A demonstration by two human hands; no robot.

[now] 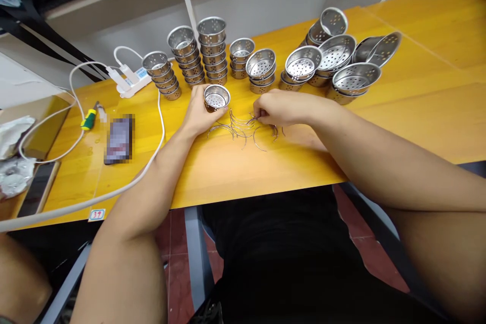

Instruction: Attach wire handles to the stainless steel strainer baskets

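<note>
My left hand point(201, 114) is wrapped round a small perforated metal cup point(217, 97), its open top facing up. To the right, my right hand point(275, 107) has its fingers pinched together over a loose pile of thin curved wires point(241, 124); a wire seems to be at its fingertips. More curved wires lie on the yellow table between and below the hands. Behind them stand stacks of similar perforated cups, among them a tall stack point(213, 53) and a short one point(261, 68).
Tilted, nested cups point(355, 78) stand at the right. On the left are a power strip point(134, 83), a white cable point(161, 116), a yellow-green screwdriver point(88, 119), a pixelated dark object point(119, 139) and a phone point(39, 188). The table's front edge runs below my forearms.
</note>
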